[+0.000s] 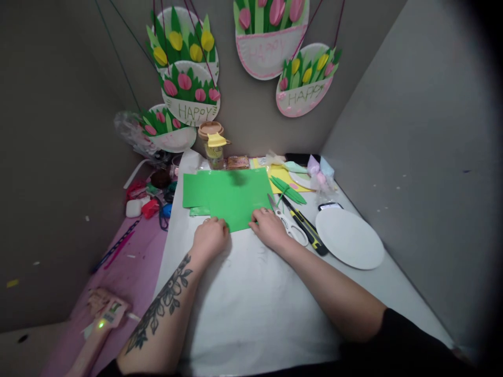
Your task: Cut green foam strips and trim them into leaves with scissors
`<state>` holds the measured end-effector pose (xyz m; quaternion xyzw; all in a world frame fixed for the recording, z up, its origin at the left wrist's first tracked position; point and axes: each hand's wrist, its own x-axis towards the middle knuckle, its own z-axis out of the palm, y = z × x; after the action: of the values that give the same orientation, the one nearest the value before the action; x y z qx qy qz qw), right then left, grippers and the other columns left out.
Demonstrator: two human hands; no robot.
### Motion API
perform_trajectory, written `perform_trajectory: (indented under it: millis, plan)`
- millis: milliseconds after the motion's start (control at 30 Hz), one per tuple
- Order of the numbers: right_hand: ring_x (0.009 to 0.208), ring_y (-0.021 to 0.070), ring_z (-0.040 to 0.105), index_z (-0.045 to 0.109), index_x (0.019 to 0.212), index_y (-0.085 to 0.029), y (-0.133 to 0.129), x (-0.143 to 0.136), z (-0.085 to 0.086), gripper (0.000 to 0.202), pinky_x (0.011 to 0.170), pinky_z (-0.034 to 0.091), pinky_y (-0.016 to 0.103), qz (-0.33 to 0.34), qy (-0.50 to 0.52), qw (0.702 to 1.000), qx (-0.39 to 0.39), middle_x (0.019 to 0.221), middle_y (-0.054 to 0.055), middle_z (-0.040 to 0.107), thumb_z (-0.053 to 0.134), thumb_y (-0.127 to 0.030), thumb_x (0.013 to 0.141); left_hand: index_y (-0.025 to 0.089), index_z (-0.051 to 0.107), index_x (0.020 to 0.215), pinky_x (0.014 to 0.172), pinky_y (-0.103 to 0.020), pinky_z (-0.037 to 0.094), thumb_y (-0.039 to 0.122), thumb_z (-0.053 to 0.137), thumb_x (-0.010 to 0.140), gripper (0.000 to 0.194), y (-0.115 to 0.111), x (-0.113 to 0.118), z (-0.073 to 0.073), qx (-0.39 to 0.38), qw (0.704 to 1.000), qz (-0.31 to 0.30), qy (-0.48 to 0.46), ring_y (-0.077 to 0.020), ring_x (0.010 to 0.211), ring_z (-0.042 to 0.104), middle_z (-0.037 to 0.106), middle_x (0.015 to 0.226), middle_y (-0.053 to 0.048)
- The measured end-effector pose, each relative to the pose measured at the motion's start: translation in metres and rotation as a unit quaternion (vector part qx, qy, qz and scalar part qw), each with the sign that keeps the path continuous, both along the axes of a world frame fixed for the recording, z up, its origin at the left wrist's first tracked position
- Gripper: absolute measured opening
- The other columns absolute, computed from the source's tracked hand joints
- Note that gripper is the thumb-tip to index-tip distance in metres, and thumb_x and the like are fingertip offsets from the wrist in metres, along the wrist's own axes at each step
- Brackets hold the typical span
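Grey all round, and the back wall [251,110] is standing between two side walls: the left wall [47,157] is lying in deep shadow, the right wall [424,131] is catching a paler, softer light! Small white flecks [87,218] are dotting both sides, a yellow speck [12,283] is sitting low on the left, and below, the tabletop [243,330] is wearing white, with a pinkish-purple covering [143,251] running down its left side.

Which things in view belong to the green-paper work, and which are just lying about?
Likely part of the job:
green paper, at the left hand and right hand
scissors, beside the right hand
utility knife
cut green pieces
white plate

Apparently just lying about:
lidded cup
phone
white case
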<state>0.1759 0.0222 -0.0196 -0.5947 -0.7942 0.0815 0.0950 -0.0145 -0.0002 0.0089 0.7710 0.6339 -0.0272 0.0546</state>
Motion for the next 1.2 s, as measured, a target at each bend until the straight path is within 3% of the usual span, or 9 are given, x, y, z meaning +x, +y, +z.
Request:
perform_trajectory:
  millis: [300, 567, 633, 733, 833, 1033, 1200]
  plan:
    - [0.093, 0.0209, 0.052, 0.060, 0.093, -0.020, 0.001, 0.003, -0.001, 0.008, 0.080, 0.036, 0.030, -0.003, 0.028, 1.000, -0.010, 0.095, 0.006, 0.061, 0.054, -0.024, 0.088, 0.016, 0.064, 0.087, 0.068, -0.035, 0.046, 0.028, 0.035, 0.088, 0.032, -0.002, -0.020, 0.004, -0.035, 0.999, 0.035, 0.009, -0.0262, 0.085, 0.062, 0.065, 0.094, -0.013]
    - [0.089, 0.0195, 0.052, 0.060, 0.092, -0.019, 0.003, 0.009, -0.006, 0.015, 0.077, 0.035, 0.028, 0.004, 0.050, 0.999, -0.004, 0.092, 0.006, 0.061, 0.048, -0.011, 0.087, 0.017, 0.060, 0.092, 0.065, -0.029, 0.044, 0.029, 0.042, 0.086, 0.022, -0.005, -0.030, 0.007, -0.059, 0.995, 0.073, -0.025, -0.0208, 0.080, 0.061, 0.065, 0.093, -0.009]
    - [0.088, 0.0194, 0.052, 0.060, 0.091, -0.019, 0.002, 0.009, -0.006, 0.017, 0.077, 0.035, 0.028, 0.007, 0.053, 0.999, -0.004, 0.092, 0.006, 0.061, 0.047, -0.010, 0.086, 0.018, 0.061, 0.100, 0.070, -0.028, 0.044, 0.026, 0.046, 0.084, 0.023, -0.003, -0.033, 0.006, -0.036, 0.996, 0.044, -0.065, -0.0192, 0.083, 0.059, 0.063, 0.096, -0.008]
    - [0.088, 0.0192, 0.052, 0.060, 0.090, -0.020, 0.002, 0.009, -0.006, 0.018, 0.077, 0.035, 0.028, 0.011, 0.060, 0.998, -0.001, 0.092, 0.005, 0.061, 0.047, -0.009, 0.085, 0.023, 0.064, 0.111, 0.083, -0.029, 0.042, 0.015, 0.041, 0.085, 0.035, 0.000, -0.036, 0.002, -0.011, 0.989, -0.076, -0.128, -0.0173, 0.092, 0.054, 0.060, 0.103, -0.006]
    - [0.090, 0.0194, 0.053, 0.060, 0.091, -0.020, 0.001, 0.009, -0.006, 0.018, 0.078, 0.035, 0.028, 0.008, 0.062, 0.998, 0.002, 0.094, 0.006, 0.062, 0.047, -0.009, 0.085, 0.029, 0.068, 0.110, 0.088, -0.032, 0.039, 0.014, 0.035, 0.089, 0.042, 0.001, -0.034, -0.001, -0.037, 0.974, -0.174, -0.138, -0.0174, 0.093, 0.051, 0.059, 0.100, -0.004]
    - [0.092, 0.0199, 0.053, 0.062, 0.093, -0.020, 0.000, 0.008, -0.006, 0.021, 0.079, 0.036, 0.028, 0.005, 0.053, 0.999, -0.002, 0.095, 0.006, 0.062, 0.046, -0.009, 0.085, 0.032, 0.069, 0.111, 0.091, -0.034, 0.035, 0.032, 0.041, 0.093, 0.033, -0.002, -0.028, -0.002, -0.048, 0.977, -0.167, -0.121, -0.0195, 0.096, 0.048, 0.059, 0.098, -0.005]
    - [0.097, 0.0204, 0.051, 0.064, 0.098, -0.020, -0.005, 0.009, -0.003, 0.028, 0.085, 0.038, 0.030, 0.037, 0.056, 0.998, 0.012, 0.098, 0.007, 0.062, 0.043, -0.006, 0.085, 0.033, 0.067, 0.113, 0.088, -0.034, 0.033, 0.030, 0.040, 0.094, 0.033, -0.006, -0.022, 0.002, -0.025, 0.983, -0.161, -0.081, -0.0207, 0.095, 0.047, 0.059, 0.097, -0.005]
